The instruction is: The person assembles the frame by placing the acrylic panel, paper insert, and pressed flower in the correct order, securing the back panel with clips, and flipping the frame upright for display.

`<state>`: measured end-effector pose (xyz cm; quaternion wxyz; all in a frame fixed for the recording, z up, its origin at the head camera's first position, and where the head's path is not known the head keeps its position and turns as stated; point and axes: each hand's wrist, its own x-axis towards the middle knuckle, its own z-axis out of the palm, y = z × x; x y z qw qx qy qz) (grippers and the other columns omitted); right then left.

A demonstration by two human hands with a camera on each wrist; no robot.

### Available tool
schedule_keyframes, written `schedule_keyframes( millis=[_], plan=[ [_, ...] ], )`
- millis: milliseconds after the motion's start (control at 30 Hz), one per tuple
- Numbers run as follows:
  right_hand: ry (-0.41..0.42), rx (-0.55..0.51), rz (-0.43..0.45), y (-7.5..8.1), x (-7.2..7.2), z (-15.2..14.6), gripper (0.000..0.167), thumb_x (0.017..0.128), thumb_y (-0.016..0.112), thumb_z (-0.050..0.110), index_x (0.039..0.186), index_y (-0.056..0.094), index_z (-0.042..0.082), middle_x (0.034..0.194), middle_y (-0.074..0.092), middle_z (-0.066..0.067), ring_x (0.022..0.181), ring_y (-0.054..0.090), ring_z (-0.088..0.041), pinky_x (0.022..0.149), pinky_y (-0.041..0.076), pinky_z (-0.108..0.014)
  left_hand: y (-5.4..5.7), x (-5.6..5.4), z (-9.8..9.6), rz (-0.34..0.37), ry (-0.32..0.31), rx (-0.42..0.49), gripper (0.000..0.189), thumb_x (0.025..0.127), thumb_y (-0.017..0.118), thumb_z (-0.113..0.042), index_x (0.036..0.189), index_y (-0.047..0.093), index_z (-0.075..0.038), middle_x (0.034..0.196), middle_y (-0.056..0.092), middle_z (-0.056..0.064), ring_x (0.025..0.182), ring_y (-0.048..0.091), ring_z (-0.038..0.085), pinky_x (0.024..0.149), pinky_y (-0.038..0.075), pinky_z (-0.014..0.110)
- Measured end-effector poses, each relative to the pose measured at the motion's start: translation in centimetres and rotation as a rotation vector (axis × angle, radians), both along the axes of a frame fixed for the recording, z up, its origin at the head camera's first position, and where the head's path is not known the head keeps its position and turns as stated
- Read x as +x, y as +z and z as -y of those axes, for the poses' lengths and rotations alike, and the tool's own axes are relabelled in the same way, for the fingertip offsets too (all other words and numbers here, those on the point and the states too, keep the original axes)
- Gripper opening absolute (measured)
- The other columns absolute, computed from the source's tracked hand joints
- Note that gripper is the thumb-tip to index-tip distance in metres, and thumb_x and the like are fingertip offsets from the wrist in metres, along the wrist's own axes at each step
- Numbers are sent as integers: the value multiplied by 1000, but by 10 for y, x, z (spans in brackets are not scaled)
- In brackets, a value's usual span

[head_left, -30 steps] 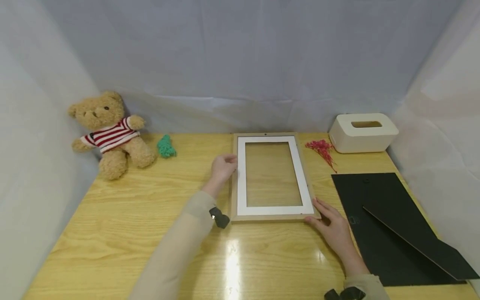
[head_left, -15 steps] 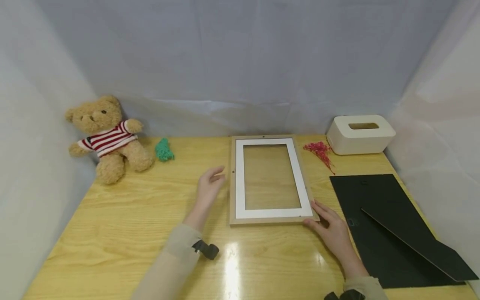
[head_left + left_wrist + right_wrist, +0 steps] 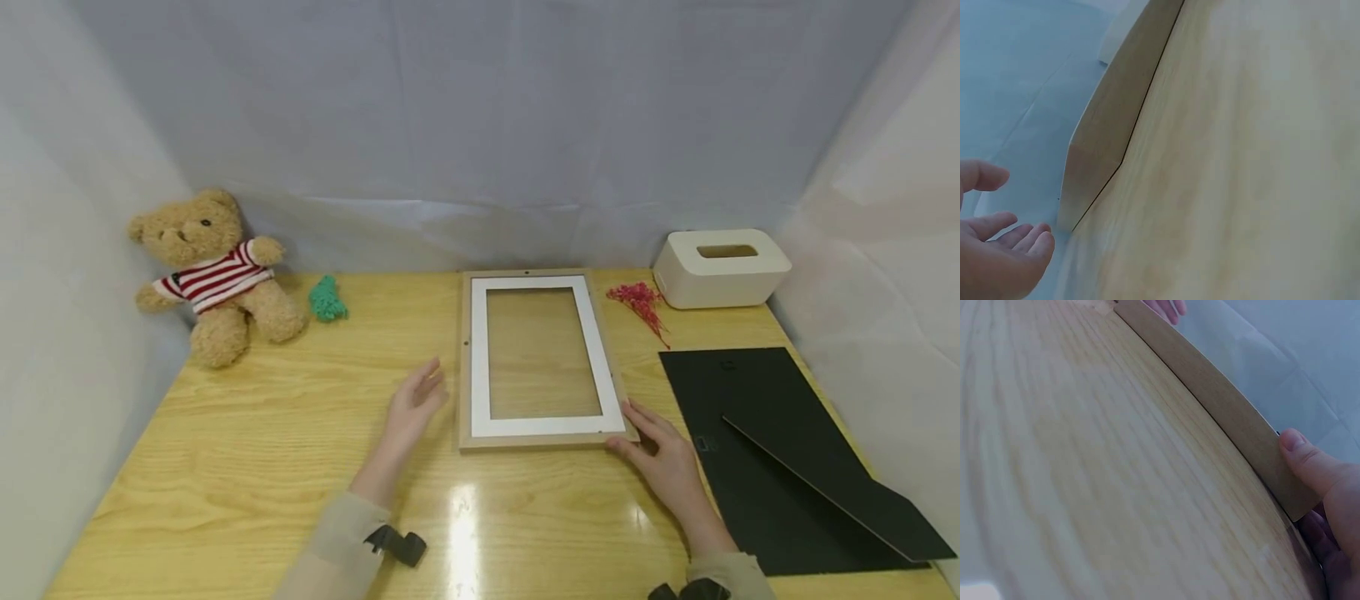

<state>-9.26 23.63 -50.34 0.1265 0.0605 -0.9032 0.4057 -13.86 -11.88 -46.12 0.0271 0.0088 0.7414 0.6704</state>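
A wooden picture frame point(image 3: 466, 375) lies flat on the table, with a white mat point(image 3: 547, 427) inside it and the wood grain showing through its window. My right hand point(image 3: 663, 462) holds the near right corner, thumb on the front side and fingers along the right side. The right wrist view shows the thumb point(image 3: 1310, 459) pressed to the frame's side. Just left of the frame, my left hand point(image 3: 412, 404) is apart from it, holding nothing. Its fingers are loosely spread beside the frame's corner in the left wrist view.
A black backing board point(image 3: 765, 500) with its stand raised lies at the right. Behind it are pink dried flowers point(image 3: 641, 302) and a cream tissue box point(image 3: 723, 279). A teddy bear point(image 3: 225, 275) and a green clump point(image 3: 327, 298) are at the back left.
My left hand has left the frame's left edge and drawn back toward the near left. The right hand keeps its place at the corner, and the frame stays put.
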Motion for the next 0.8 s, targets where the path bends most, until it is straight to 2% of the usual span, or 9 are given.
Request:
schedule_keyframes(
  millis=[167,267,400,467,667,800],
  plan=[
    [2,-12,22,0,0,1,60,78,79,26,132,58,10,135,53,-15,123,48,-36,90,47,-45,-7,13,2,18,-20,61,58,95,56,-7,147,31,-2,148,35,19,134,35,33,108,32,45],
    [1,-13,31,1,0,2,60,78,78,27,133,58,10,135,53,-15,123,48,-37,90,47,-47,-11,18,1,21,-33,91,60,95,56,-7,148,30,-4,149,34,17,136,34,32,109,31,43],
    [-1,-10,33,1,1,2,60,79,78,27,133,58,11,136,53,-14,123,48,-36,90,47,-44,-19,21,0,-7,-52,107,63,93,57,-5,149,27,-5,150,32,17,137,32,32,110,28,39],
    [-6,-7,34,1,1,2,60,78,78,27,133,58,11,136,53,-13,124,48,-35,91,46,-43,-19,22,0,-16,-66,106,65,93,58,-3,150,25,-4,151,30,18,137,30,33,111,26,37],
    [-17,-4,42,0,1,1,61,78,79,29,132,58,11,136,53,-13,124,47,-36,92,45,-48,-26,21,-1,-12,-113,-7,74,91,65,-14,151,23,-9,153,26,13,138,28,33,112,24,42],
    [-18,0,37,0,0,1,60,78,79,29,132,59,11,135,54,-13,124,47,-35,93,44,-47,-25,23,-2,-7,-137,-86,81,88,70,-21,152,22,-14,155,25,8,139,27,30,112,23,45]
  ],
)
